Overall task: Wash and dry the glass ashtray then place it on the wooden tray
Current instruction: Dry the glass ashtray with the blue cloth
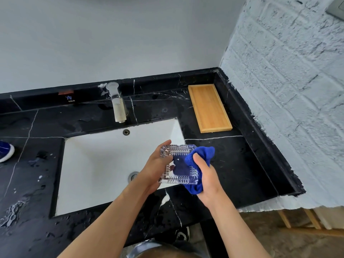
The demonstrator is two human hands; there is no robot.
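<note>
Head view, looking down on a wet black marble counter [232, 164] with a white sink [104, 164] set into it and a faucet [117, 103] at the far rim; water beads the stone at near left; a blue-and-white object at the left edge is cut off and cannot be identified. Wooden tray [209, 108], bare, lies on the counter far and right of the sink, its long axis running near to far; it sits far-right of both hands, well apart from them, and the right hand is the nearer. Glass ashtray [178, 165], rectangular and ribbed, is held above the sink's right edge, tilted toward the camera; left hand [158, 164] grips its left side, thumb over the rim. Right hand [206, 175] is closed on a blue cloth [195, 164] pressed against the ashtray's right side and seemingly behind it, blue showing through the glass; drying is judged under way, placement not yet done. Fingers beneath the ashtray are hidden; remaining moisture on the glass cannot be made out.
</note>
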